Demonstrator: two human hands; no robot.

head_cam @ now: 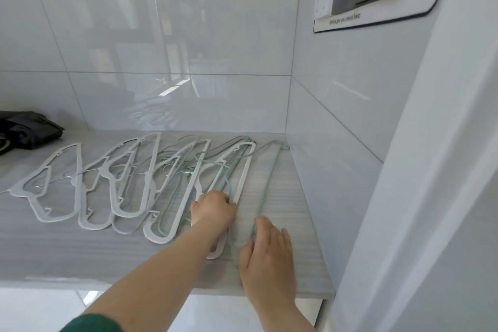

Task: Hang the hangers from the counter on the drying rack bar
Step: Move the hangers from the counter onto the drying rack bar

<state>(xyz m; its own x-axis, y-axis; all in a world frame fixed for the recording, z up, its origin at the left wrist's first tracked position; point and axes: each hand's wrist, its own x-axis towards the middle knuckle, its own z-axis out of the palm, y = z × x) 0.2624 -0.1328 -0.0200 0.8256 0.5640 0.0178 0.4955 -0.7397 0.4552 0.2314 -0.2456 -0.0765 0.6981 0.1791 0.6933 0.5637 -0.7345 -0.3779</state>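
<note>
white and green hangers (78, 183) lie in an overlapping row on the grey counter (80, 256), by the tiled wall. the left hand (213, 209) curls its fingers on the rightmost white hanger (245, 172). the right hand (266, 253) rests nearly straight fingers on a thin green hanger (266, 183) just beside it.

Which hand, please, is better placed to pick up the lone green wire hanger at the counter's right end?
Likely right: the right hand reaches the green wire hanger; the left hand is on a white hanger.
</note>
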